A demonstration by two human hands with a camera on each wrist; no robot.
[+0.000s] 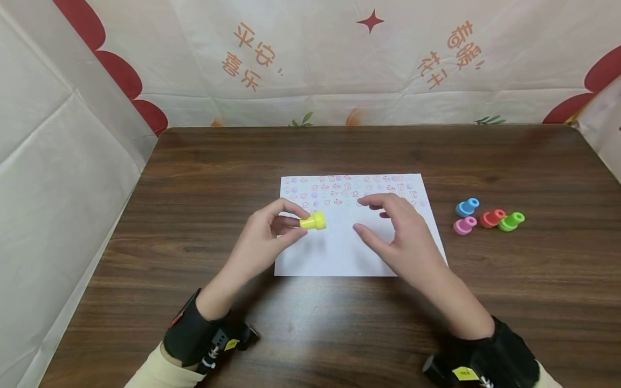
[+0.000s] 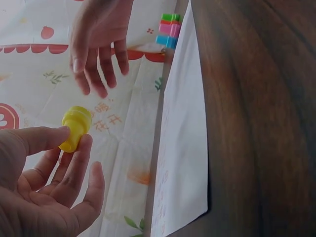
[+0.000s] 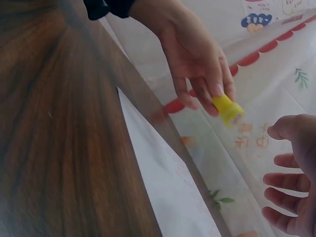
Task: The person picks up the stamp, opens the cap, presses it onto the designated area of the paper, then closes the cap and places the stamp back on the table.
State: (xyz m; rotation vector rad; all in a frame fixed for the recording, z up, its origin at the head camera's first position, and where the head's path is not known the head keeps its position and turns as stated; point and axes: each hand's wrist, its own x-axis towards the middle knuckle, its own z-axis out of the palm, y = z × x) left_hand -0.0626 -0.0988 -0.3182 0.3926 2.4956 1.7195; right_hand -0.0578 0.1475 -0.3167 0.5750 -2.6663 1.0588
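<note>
My left hand (image 1: 267, 234) pinches a small yellow stamp (image 1: 315, 220) by its narrow end between thumb and fingers, above the paper. In the right wrist view the broad end of the yellow stamp (image 3: 231, 112) faces toward my right hand (image 3: 296, 173). That hand hovers over the paper's right half in the head view, thumb and fingers spread apart, holding nothing. A white sheet of paper (image 1: 335, 253) lies flat beneath both hands. Rows of small red and purple prints cover its far part; the near part is plain white.
Right of the paper stand several more stamps close together: blue (image 1: 468, 207), pink (image 1: 464, 225), red (image 1: 492, 217) and green (image 1: 511, 221). They rest on a dark wooden table (image 1: 194, 183). A pale printed cloth (image 1: 315, 59) hangs behind the table's far edge.
</note>
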